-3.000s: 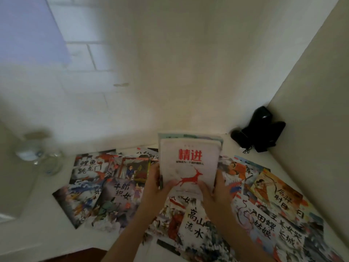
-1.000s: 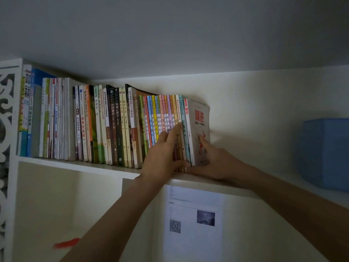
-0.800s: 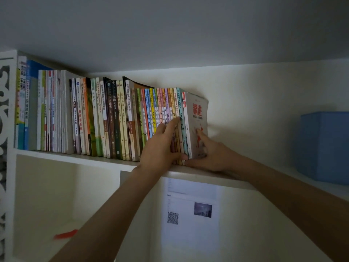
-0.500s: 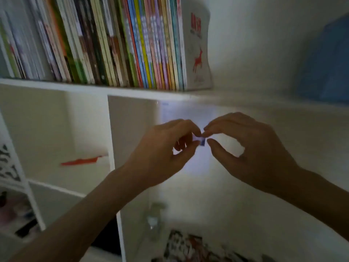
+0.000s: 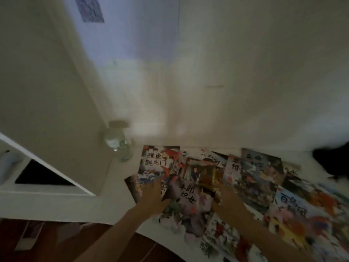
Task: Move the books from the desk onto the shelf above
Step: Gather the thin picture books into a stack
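Several thin picture books lie spread and overlapping across the white desk (image 5: 117, 195). A purple-toned book with black characters (image 5: 187, 195) lies between my hands. My left hand (image 5: 154, 197) rests with straight fingers on the books by its left edge, thumb against that edge. At the book's right edge, my right hand (image 5: 229, 200) touches the cover; blur hides its fingertips. Neither hand has lifted anything. Further books lie behind, such as one with a red fish (image 5: 158, 163), and to the right, such as a white-titled one (image 5: 294, 208). The shelf above is out of view.
A glass jar with a cork lid (image 5: 118, 142) stands at the desk's back left, beside a white upright cabinet panel (image 5: 47, 91). A black object (image 5: 332, 159) sits at the back right. The white wall is close behind, and dark floor (image 5: 56, 241) shows below the front edge.
The white book with the red deer now stands on the shelf. My hands left it, came down, and now touch a purple book on the desk; my view dropped from shelf to desk.
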`<action>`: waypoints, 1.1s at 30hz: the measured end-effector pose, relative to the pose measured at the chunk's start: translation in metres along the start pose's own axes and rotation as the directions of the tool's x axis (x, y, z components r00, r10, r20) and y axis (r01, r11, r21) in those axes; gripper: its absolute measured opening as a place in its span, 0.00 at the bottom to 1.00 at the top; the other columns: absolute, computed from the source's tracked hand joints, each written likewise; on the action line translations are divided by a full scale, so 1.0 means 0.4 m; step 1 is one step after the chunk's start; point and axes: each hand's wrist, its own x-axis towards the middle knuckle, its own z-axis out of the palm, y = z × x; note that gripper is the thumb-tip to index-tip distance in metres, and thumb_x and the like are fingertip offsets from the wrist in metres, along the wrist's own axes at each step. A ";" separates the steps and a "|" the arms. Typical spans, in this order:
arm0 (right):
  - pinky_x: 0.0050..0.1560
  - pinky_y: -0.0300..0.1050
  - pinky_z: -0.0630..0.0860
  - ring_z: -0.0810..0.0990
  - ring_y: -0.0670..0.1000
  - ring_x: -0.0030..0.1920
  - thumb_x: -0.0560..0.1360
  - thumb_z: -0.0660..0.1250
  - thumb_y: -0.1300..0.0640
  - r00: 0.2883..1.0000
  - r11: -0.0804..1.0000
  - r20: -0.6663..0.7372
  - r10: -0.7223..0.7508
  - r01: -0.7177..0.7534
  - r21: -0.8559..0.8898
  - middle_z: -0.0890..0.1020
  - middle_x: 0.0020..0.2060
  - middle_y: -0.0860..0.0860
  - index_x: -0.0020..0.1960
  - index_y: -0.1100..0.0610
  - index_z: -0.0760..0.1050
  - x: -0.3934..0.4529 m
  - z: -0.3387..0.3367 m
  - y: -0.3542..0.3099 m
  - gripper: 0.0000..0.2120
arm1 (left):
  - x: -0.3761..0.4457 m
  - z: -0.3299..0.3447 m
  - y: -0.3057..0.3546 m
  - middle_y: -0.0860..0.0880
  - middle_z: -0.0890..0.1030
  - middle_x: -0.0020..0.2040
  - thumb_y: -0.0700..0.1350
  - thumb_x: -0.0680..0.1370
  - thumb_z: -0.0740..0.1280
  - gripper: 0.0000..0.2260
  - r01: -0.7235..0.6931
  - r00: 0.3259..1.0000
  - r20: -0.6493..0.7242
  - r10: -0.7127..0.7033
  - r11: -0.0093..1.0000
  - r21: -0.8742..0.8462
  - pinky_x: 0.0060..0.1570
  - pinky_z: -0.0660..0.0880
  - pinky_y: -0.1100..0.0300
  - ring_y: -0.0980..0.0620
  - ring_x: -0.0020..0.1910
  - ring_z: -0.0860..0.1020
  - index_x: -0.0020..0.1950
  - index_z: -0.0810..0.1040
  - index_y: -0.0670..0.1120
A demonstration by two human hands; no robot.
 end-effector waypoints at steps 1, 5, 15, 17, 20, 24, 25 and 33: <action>0.52 0.48 0.78 0.77 0.53 0.53 0.75 0.63 0.51 0.999 0.999 0.009 0.050 -0.050 -0.007 0.74 0.61 0.52 0.67 0.48 0.66 0.003 0.023 0.012 0.21 | 0.024 0.031 -0.006 0.43 0.53 0.78 0.57 0.79 0.62 0.37 0.023 1.000 -0.008 -0.023 1.000 0.010 0.73 0.54 0.48 0.42 0.77 0.52 0.78 0.45 0.46; 0.68 0.57 0.69 0.68 0.60 0.70 0.66 0.62 0.30 0.986 0.965 -0.117 0.123 -0.146 -0.220 0.68 0.71 0.56 0.74 0.54 0.63 -0.025 0.115 0.026 0.43 | 0.050 0.115 0.031 0.40 0.55 0.75 0.58 0.75 0.67 0.39 0.048 0.983 -0.177 -0.056 0.998 -0.050 0.69 0.62 0.47 0.38 0.73 0.56 0.77 0.48 0.47; 0.66 0.59 0.67 0.67 0.60 0.71 0.63 0.67 0.28 0.964 0.942 -0.233 0.130 -0.194 -0.274 0.65 0.72 0.56 0.75 0.56 0.58 -0.024 0.132 0.019 0.51 | 0.063 0.132 0.042 0.43 0.77 0.60 0.44 0.69 0.76 0.32 -0.006 0.971 -0.223 -0.087 0.922 -0.388 0.50 0.72 0.63 0.49 0.55 0.77 0.68 0.66 0.40; 0.53 0.60 0.75 0.75 0.64 0.61 0.62 0.72 0.32 0.947 0.938 -0.289 0.139 -0.219 -0.268 0.73 0.64 0.59 0.70 0.55 0.65 0.003 0.123 0.020 0.44 | 0.075 0.106 0.053 0.46 0.76 0.60 0.42 0.69 0.76 0.32 -0.062 0.966 -0.250 -0.058 0.892 -0.448 0.51 0.72 0.63 0.51 0.55 0.76 0.69 0.66 0.41; 0.51 0.59 0.75 0.75 0.63 0.59 0.68 0.61 0.30 0.930 0.941 -0.340 0.141 -0.233 -0.244 0.74 0.62 0.59 0.69 0.54 0.70 0.028 0.106 0.017 0.37 | 0.095 0.059 0.062 0.45 0.77 0.59 0.42 0.73 0.73 0.28 -0.119 0.963 -0.269 -0.024 0.857 -0.501 0.51 0.75 0.61 0.49 0.55 0.78 0.69 0.65 0.41; 0.65 0.60 0.68 0.68 0.59 0.69 0.75 0.59 0.36 0.932 0.968 -0.325 0.159 -0.212 -0.136 0.68 0.69 0.56 0.74 0.54 0.63 0.031 0.091 0.033 0.34 | 0.117 -0.007 0.011 0.42 0.77 0.59 0.45 0.75 0.72 0.28 -0.065 0.933 -0.343 -0.110 0.885 -0.461 0.49 0.72 0.58 0.42 0.56 0.78 0.70 0.63 0.40; 0.66 0.59 0.68 0.68 0.60 0.69 0.76 0.63 0.40 0.932 0.973 -0.332 0.146 -0.195 -0.122 0.69 0.69 0.57 0.74 0.55 0.63 0.032 0.088 0.038 0.32 | 0.127 -0.022 -0.007 0.41 0.77 0.60 0.46 0.74 0.72 0.30 -0.040 0.927 -0.352 -0.132 0.897 -0.441 0.50 0.72 0.55 0.40 0.57 0.77 0.71 0.63 0.40; 0.76 0.53 0.53 0.55 0.54 0.77 0.73 0.65 0.37 0.967 0.989 -0.229 0.109 -0.129 -0.071 0.58 0.77 0.53 0.78 0.57 0.51 0.091 0.102 0.011 0.43 | 0.221 -0.037 -0.051 0.33 0.62 0.67 0.57 0.64 0.78 0.48 0.194 0.893 -0.372 -0.255 0.962 -0.193 0.62 0.66 0.42 0.34 0.65 0.62 0.73 0.58 0.37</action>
